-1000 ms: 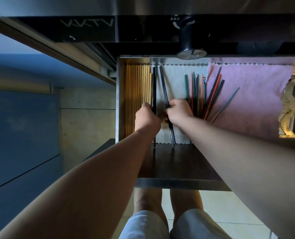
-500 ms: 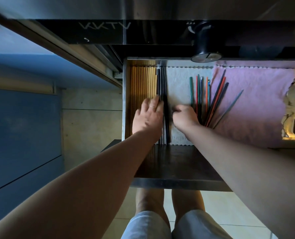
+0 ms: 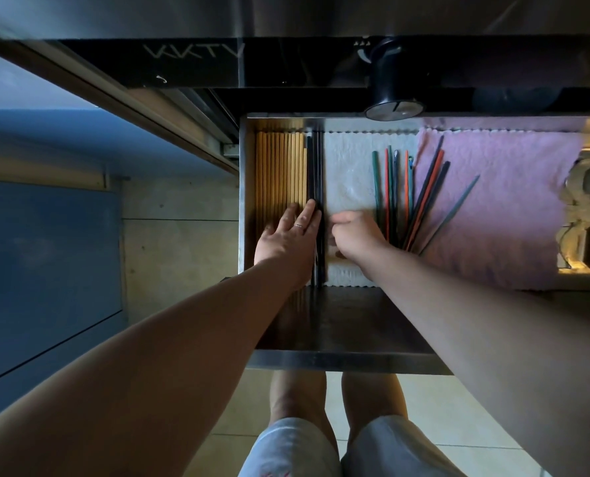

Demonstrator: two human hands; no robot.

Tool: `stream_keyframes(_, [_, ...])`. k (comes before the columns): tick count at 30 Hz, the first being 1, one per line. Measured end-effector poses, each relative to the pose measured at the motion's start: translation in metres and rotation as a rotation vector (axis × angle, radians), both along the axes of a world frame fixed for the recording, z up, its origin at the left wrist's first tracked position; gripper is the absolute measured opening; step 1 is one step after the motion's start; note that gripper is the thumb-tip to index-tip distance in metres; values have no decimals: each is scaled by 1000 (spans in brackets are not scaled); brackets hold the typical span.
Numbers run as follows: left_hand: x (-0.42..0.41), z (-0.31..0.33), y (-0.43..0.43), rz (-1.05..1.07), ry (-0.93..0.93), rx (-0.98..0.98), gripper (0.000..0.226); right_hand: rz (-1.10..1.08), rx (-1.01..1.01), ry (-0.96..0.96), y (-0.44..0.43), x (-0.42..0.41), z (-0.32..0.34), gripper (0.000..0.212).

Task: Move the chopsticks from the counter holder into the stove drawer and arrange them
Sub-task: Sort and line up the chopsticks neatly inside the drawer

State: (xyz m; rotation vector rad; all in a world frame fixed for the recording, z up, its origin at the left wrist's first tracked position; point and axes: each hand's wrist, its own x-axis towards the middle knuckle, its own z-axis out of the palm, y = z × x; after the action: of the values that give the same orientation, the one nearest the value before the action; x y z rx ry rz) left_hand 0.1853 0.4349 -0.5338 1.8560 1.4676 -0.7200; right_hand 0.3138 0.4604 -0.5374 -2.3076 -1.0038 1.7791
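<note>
Nearest the camera, past the knees and pale floor tiles, the steel front edge of the open stove drawer (image 3: 338, 361) crosses the view. Inside it the left hand (image 3: 288, 241) lies flat and open, fingers spread over the near ends of the bamboo chopsticks (image 3: 280, 173), its edge pressed to the black chopsticks (image 3: 314, 173); it grips nothing. The right hand (image 3: 357, 237) is loosely curled just beside those black sticks on the white cloth (image 3: 348, 173); whether it pinches anything I cannot tell. The loose coloured chopsticks (image 3: 410, 194) fan toward 12 and 1 o'clock from the right hand, touching its far side, so that hand is nearer. Their long axes should swing to 12 o'clock. One grey stick (image 3: 453, 211) strays onto the pink towel (image 3: 514, 201). Beyond, a stove knob (image 3: 391, 110) overhangs.
</note>
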Motion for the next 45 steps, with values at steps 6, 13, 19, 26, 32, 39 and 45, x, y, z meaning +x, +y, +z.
stream_keyframes(6, [12,6,4,21,77,-74,90,-43,30,5,1,34,1,30])
stream_keyframes(13, [51,16,6,60,-15,125,73,-61,91,-56,0,87,0,20])
stream_keyframes(19, [104,19,19,367,-206,14,40,-1,153,-114,-4,127,-7,29])
stream_keyframes(26, [147,-2,29,870,-148,-109,32,114,210,-233,-4,166,-8,13])
stream_keyframes(32, [153,-19,31,921,-89,-47,8,165,273,-263,4,169,-14,17])
stream_keyframes(39, [152,-16,31,1033,-146,-69,17,152,200,-310,20,160,-25,27])
stream_keyframes(45, [149,-15,31,1162,-192,-73,17,129,87,-324,33,148,-29,29])
